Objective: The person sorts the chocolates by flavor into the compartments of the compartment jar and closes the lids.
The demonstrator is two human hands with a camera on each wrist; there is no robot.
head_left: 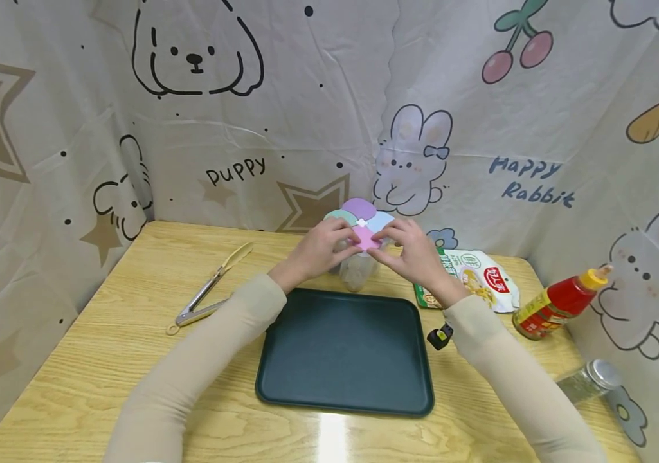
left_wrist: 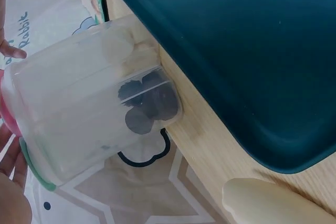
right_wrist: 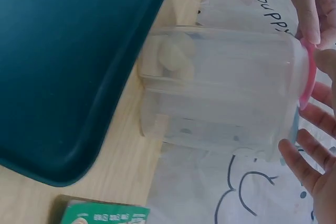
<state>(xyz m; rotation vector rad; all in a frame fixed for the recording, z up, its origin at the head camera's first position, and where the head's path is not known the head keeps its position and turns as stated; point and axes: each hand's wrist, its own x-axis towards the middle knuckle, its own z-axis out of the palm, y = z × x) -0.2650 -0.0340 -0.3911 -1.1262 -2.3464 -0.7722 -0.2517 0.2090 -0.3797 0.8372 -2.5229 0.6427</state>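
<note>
A tall clear divided container (head_left: 355,272) stands behind the tray, topped by petal-shaped lids in purple (head_left: 359,208), green (head_left: 337,216), blue (head_left: 381,220) and pink (head_left: 366,238). My left hand (head_left: 326,245) pinches the pink lid's left edge between thumb and fingers. At its right edge my right hand (head_left: 409,249) does the same, its other fingers spread beside the container in the right wrist view. Dark round pieces (left_wrist: 149,103) lie at the bottom of one compartment. Pale round slices (right_wrist: 173,59) fill the bottom of another.
A dark green tray (head_left: 345,354) lies in front of the container. Tongs (head_left: 210,289) rest at the left. To the right are a white-and-green food packet (head_left: 479,283), a small black object (head_left: 440,336), a red squeeze bottle (head_left: 560,305) and a glass jar (head_left: 588,381).
</note>
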